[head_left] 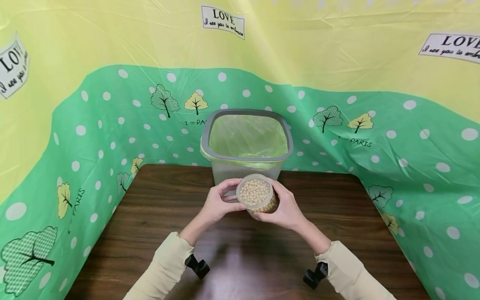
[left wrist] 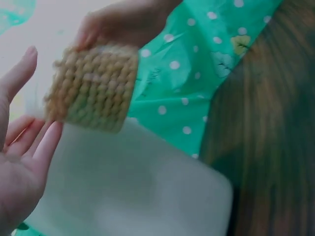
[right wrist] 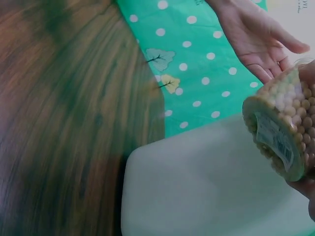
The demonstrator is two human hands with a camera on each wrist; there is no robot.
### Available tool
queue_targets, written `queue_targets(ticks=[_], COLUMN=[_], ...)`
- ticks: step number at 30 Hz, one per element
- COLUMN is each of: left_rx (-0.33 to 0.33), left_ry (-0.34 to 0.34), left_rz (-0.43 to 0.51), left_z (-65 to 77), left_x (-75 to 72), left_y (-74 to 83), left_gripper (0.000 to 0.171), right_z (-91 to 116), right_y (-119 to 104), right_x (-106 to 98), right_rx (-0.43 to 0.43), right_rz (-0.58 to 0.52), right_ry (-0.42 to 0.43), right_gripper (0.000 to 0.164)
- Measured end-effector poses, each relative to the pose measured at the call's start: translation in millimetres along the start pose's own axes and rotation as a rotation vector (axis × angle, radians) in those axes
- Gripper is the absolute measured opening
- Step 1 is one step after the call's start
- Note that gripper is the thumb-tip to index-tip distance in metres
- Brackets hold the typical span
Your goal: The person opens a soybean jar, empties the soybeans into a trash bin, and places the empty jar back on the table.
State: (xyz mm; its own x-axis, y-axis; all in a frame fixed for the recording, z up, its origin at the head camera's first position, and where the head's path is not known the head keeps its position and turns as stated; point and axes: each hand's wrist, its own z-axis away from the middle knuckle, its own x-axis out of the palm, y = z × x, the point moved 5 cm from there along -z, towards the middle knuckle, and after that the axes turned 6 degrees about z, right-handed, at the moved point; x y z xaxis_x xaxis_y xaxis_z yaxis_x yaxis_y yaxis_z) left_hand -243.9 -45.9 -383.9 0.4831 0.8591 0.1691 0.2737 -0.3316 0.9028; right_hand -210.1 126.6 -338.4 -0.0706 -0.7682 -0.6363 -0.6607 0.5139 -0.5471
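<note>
A clear round jar (head_left: pixel 256 192) full of pale round beans is held up over the table, just in front of a bin. My right hand (head_left: pixel 286 209) grips it from the right side, thumb at the front. My left hand (head_left: pixel 216 203) is at the jar's left, its thumb and fingers spread with fingertips right at the rim. From the left wrist view, the jar (left wrist: pixel 93 88) appears tilted beside the extended left fingers (left wrist: pixel 49 142). A label with a barcode (right wrist: pixel 275 139) shows on the jar's base in the right wrist view.
A pale bin with a grey rim (head_left: pixel 245 158) and green liner (head_left: pixel 247 133) stands at the back of the dark wooden table (head_left: pixel 168 200). Patterned green and yellow cloth (head_left: pixel 150 125) hangs around the table. Black camera mounts (head_left: pixel 197 266) sit on both wrists.
</note>
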Motion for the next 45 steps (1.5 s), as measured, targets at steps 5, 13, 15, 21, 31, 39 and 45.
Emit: queue_targets(ticks=[5,13,15,21,31,39,45], left_rx=[-0.051,-0.033,-0.004,-0.031,-0.050,-0.046,-0.097], left_ry=[-0.069,-0.061,0.011,0.027,-0.013,0.110,-0.094], left_rz=[0.080,0.082,0.041,0.032,0.028,-0.026,0.024], left_z=[-3.8,-5.9,-5.2,-6.3,-2.2,-0.7,-5.2], left_x=[-3.7,-1.5,-1.3,-9.1,-11.4,-9.4,-12.5], left_y=[3.9,1.1,0.9,1.8,3.7,7.8,8.0], left_gripper=[0.067,0.078,0.073,0.061,0.076,0.061,0.076], right_z=[-2.1,-7.2,-7.1,-4.1,-5.3,-5.5,-5.6], right_y=[4.8,6.2,13.6,41.4,35.7,36.4,39.5], right_x=[-1.6,-1.2,2.2,14.4,20.3,20.6,23.5], right_rx=[0.104,0.065,0.035,0.053,0.002,0.048,0.101], right_rz=[-0.141,-0.108,-0.041,-0.065,-0.108,-0.040,-0.202], right_ry=[-0.110,-0.141,-0.075,-0.069,-0.078,0.016,-0.170], right_gripper=[0.075,0.077,0.081,0.083,0.081,0.082,0.075])
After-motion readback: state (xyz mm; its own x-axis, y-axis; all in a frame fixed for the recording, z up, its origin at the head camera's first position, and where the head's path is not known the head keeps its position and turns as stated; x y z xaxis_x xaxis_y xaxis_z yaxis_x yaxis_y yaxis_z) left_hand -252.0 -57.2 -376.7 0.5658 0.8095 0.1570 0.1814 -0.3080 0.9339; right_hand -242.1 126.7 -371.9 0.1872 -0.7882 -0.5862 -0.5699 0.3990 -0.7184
